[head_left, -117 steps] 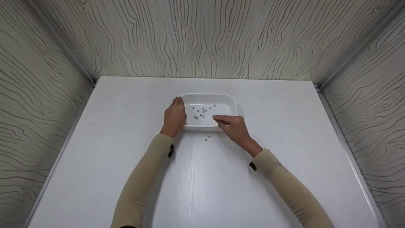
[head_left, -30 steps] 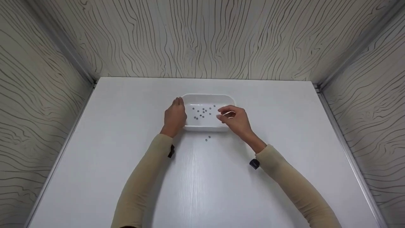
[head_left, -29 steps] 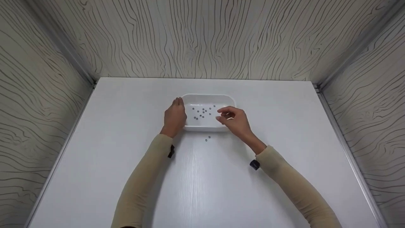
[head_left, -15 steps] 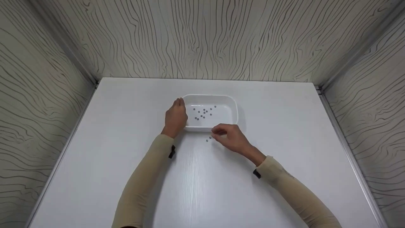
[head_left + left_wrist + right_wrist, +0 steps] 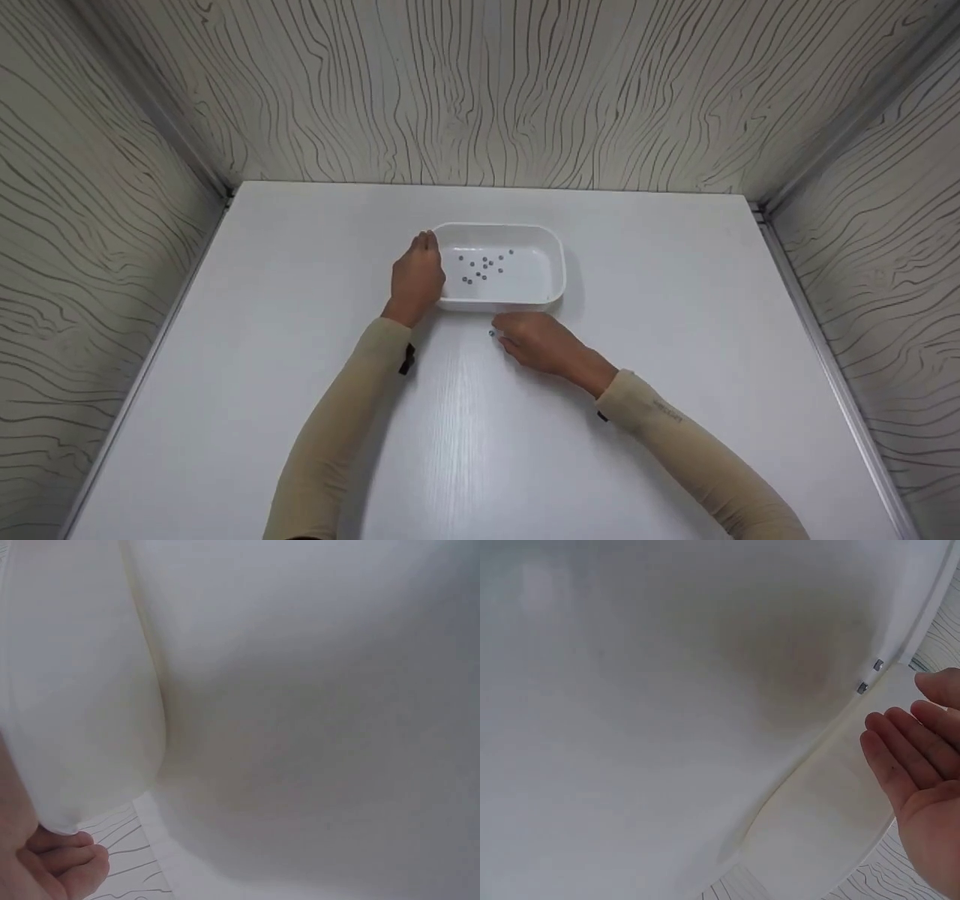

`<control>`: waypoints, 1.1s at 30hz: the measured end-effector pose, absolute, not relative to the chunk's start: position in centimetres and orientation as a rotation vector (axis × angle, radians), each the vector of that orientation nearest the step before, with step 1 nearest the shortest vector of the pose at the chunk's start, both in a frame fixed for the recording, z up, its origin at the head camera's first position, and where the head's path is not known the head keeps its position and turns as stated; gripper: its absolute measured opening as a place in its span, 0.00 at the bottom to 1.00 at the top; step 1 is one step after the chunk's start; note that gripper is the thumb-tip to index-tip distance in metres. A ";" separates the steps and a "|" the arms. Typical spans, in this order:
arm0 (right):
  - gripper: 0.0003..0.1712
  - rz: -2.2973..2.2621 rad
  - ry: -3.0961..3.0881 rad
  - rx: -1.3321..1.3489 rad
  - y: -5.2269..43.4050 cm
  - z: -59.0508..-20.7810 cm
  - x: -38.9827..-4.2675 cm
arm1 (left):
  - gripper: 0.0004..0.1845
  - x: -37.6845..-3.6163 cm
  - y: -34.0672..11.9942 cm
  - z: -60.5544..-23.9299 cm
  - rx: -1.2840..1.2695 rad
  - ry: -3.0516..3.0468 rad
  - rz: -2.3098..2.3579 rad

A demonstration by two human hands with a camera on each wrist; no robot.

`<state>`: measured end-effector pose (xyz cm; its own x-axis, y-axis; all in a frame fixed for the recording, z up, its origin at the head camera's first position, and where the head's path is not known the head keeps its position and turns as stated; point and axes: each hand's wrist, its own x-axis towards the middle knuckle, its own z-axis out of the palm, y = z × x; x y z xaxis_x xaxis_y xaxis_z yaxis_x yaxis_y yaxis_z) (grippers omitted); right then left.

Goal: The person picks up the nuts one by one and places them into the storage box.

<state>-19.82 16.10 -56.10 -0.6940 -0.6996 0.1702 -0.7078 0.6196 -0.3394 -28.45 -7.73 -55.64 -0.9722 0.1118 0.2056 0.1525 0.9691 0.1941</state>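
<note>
A white rectangular tray (image 5: 499,305) stands on the table with several small silvery metal pieces (image 5: 484,277) scattered on its floor. My left hand (image 5: 417,277) grips the tray's left end; in the left wrist view its fingertips (image 5: 90,870) curl past the tray's far corner. In front of the tray, my right hand (image 5: 540,343) hovers low by a loose metal piece (image 5: 491,333). The right wrist view shows two loose pieces (image 5: 862,688) on the table beside the tray wall, with the right fingers (image 5: 911,746) fairly straight and the thumb apart, holding nothing visible.
The white table (image 5: 645,262) has raised panels with a wavy line pattern (image 5: 480,90) along its back and both sides. Sleeves cover both forearms, and a dark wrist device (image 5: 407,360) sits under the left one.
My right hand has come down from over the tray to the table in front of it. One more piece lies in the tray than earliest. My left hand stays put.
</note>
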 end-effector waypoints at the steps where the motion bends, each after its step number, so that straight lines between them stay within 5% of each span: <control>1: 0.12 0.561 -2.796 1.242 16.1 -56.2 -19.9 | 0.26 -28.5 -7.7 -55.6 -0.201 -2.923 -0.315; 33: 0.13 -0.106 -2.548 1.409 16.2 -57.4 -20.0 | 0.25 -28.3 -7.7 -55.4 -0.200 -2.926 -0.355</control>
